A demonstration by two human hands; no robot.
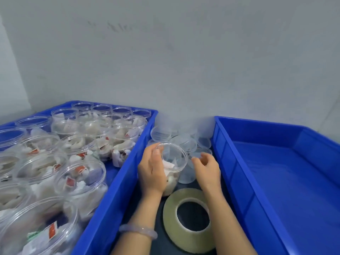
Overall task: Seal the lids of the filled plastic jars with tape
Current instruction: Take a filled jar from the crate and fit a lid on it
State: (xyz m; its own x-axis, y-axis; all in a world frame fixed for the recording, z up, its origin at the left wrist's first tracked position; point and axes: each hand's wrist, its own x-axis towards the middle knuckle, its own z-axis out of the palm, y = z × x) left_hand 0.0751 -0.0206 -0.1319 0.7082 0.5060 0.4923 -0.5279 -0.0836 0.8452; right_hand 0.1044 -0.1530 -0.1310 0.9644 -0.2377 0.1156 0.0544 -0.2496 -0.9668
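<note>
Tape roll (170, 219) and jar (175, 160) crowd gap between bins (115, 196).

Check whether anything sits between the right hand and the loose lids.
Nothing visible does: the right hand is open beside the lids, and the jar gripped by the left hand stands to the side.

Cool, diffuse light leaves only faint shadows. Pale highlights glint on the clear round plastic jar (174, 159) in the left hand (151, 173) and on those in the blue plastic crate (114, 190). Everything is soft, the heap of clear plastic lids (184, 140) haziest; crate edges bow near the borders.
</note>
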